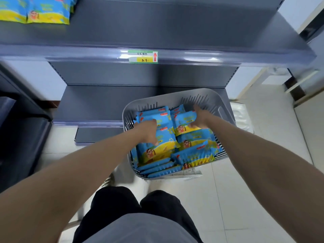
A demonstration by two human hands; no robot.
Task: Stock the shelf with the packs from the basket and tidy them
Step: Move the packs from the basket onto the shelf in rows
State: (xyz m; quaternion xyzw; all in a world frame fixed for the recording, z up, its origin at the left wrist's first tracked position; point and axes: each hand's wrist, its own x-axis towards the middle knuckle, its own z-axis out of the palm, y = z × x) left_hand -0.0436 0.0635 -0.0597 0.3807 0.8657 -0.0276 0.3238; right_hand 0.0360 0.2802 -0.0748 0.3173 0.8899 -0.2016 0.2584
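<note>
- Far left on upper shelf [157,32]: shelved packs [35,13], lying face up, side by side.
- Centre, low: left hand [148,131] down in basket [175,99], fingers curled over the top of a standing pack [157,151], thumb on its face.
- Just right of that: right hand [199,118], curled round the upper edge of a second pack [183,123].
- Same basket sitting low in front of the lower shelves [105,106], right of centre; no way to tell what it rests on.
- For a clean lift: take one pack per hand, pull straight up clear of the neighbours, keep off the slotted wall. Then lay beside the shelved packs, same face up, edges flush.
- Counts, left to right: shelved packs 2 in full view, maybe a third cropped at their right; price tag [142,56] 1; hands 2; basket 1; loose packs inside roughly ten, exact tally impossible with the overlap.
</note>
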